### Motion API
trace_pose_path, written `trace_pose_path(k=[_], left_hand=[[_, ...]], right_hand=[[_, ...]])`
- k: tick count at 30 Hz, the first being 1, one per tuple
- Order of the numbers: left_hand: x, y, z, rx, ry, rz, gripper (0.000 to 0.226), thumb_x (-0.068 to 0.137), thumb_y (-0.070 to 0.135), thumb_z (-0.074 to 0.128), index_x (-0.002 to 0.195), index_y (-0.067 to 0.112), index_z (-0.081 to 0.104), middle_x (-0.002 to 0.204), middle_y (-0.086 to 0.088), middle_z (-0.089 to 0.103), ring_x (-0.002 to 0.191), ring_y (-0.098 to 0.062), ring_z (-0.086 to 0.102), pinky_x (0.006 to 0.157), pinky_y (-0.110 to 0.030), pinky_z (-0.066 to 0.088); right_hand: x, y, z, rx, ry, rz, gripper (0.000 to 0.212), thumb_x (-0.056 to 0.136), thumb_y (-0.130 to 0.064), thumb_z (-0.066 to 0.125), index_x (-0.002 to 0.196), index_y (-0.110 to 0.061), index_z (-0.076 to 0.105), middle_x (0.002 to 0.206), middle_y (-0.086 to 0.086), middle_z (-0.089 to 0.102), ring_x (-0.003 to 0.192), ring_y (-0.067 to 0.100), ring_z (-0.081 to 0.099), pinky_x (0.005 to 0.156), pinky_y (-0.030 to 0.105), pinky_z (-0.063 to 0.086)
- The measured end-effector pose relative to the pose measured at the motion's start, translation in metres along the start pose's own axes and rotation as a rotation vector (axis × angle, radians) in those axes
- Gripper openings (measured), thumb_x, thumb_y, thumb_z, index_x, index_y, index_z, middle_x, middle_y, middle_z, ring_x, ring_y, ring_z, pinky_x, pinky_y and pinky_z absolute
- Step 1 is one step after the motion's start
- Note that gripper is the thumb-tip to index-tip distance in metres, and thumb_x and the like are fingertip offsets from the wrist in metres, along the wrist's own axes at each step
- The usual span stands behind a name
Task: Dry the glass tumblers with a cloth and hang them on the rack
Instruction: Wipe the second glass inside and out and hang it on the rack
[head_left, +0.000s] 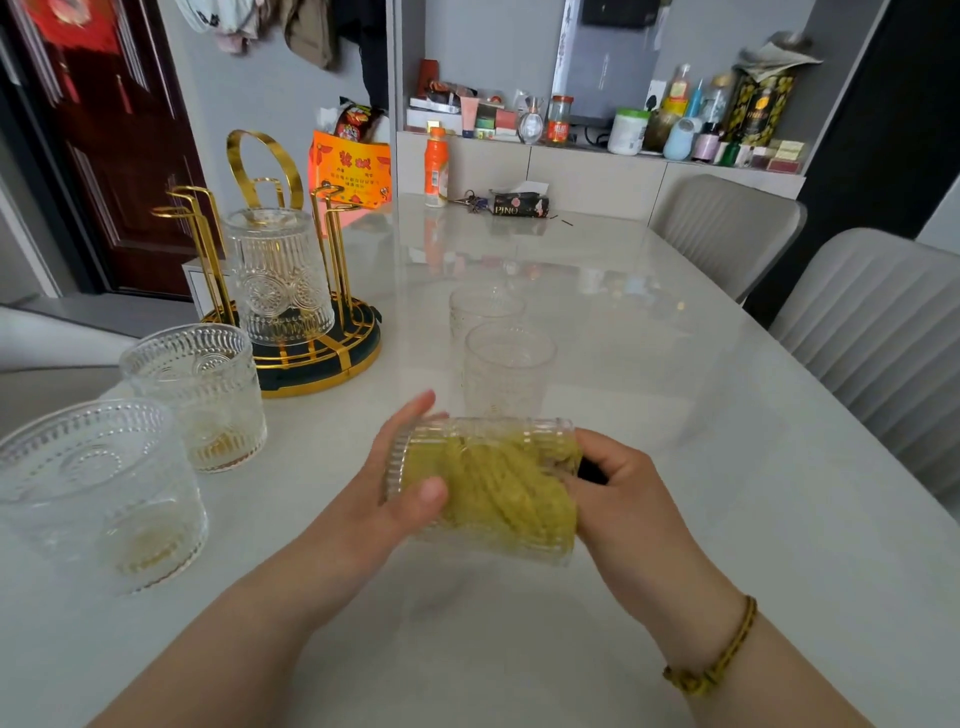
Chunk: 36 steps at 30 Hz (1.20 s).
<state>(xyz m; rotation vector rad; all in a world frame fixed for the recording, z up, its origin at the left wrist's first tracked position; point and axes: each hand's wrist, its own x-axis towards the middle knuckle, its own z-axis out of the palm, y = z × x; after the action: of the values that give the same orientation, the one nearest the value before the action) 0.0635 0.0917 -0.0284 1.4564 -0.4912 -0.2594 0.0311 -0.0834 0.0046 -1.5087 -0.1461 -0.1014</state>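
Note:
My left hand grips a ribbed glass tumbler that lies on its side above the table, base to the left. A yellow-green cloth fills its inside. My right hand holds the cloth at the tumbler's mouth, fingers pushed in. One tumbler hangs upside down on the gold rack at the left. Two upright tumblers stand near the left edge, and two more stand just beyond my hands.
The pale table carries an orange bottle, keys and a dark tissue pack at the far end. Grey chairs line the right side. A cluttered shelf runs along the back wall.

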Motion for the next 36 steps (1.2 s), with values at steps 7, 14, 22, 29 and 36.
trace_pose_path(k=[7, 14, 22, 29, 36], left_hand=[[0.001, 0.005, -0.004, -0.158, 0.012, 0.051, 0.081, 0.028, 0.039, 0.09, 0.104, 0.045, 0.061, 0.098, 0.004, 0.067, 0.09, -0.017, 0.066, 0.067, -0.028, 0.055], [0.001, 0.01, 0.006, -0.127, 0.057, -0.115, 0.044, 0.063, 0.058, 0.051, 0.094, 0.027, 0.062, 0.079, 0.006, 0.073, 0.07, -0.013, 0.07, 0.05, -0.026, 0.054], [0.0, 0.008, -0.003, -0.277, -0.115, 0.006, 0.105, 0.027, 0.045, 0.091, 0.12, 0.044, 0.044, 0.107, 0.015, 0.067, 0.102, -0.013, 0.065, 0.073, -0.029, 0.055], [0.004, 0.005, 0.003, -0.206, 0.068, -0.045, 0.053, 0.045, 0.062, 0.074, 0.088, 0.034, 0.07, 0.085, -0.001, 0.07, 0.07, -0.018, 0.069, 0.046, -0.026, 0.052], [0.001, 0.005, 0.008, -0.269, 0.012, -0.134, 0.043, 0.06, 0.063, 0.066, 0.095, 0.039, 0.066, 0.087, 0.015, 0.073, 0.083, -0.005, 0.069, 0.062, -0.025, 0.056]], right_hand=[[-0.001, 0.0, -0.006, -0.165, -0.031, -0.18, 0.031, 0.07, 0.014, 0.062, 0.07, -0.015, 0.072, 0.059, -0.019, 0.066, 0.058, -0.007, 0.06, 0.055, 0.008, 0.046], [-0.003, 0.01, -0.002, -0.544, -0.041, -0.521, 0.045, 0.062, -0.011, 0.05, 0.101, -0.028, 0.062, 0.099, -0.013, 0.063, 0.088, -0.012, 0.059, 0.075, 0.002, 0.044], [0.003, 0.004, -0.002, 0.083, 0.023, 0.042, 0.037, 0.077, 0.009, 0.059, 0.066, -0.023, 0.075, 0.063, -0.003, 0.068, 0.063, 0.016, 0.061, 0.056, 0.026, 0.052], [-0.002, 0.008, -0.003, -0.631, -0.041, -0.611, 0.038, 0.067, -0.007, 0.053, 0.102, -0.022, 0.06, 0.105, -0.017, 0.062, 0.096, -0.017, 0.054, 0.079, 0.002, 0.042], [-0.003, 0.009, 0.0, -0.246, -0.03, -0.308, 0.041, 0.067, 0.005, 0.061, 0.078, -0.033, 0.073, 0.076, -0.014, 0.069, 0.072, -0.004, 0.062, 0.067, 0.013, 0.051]])
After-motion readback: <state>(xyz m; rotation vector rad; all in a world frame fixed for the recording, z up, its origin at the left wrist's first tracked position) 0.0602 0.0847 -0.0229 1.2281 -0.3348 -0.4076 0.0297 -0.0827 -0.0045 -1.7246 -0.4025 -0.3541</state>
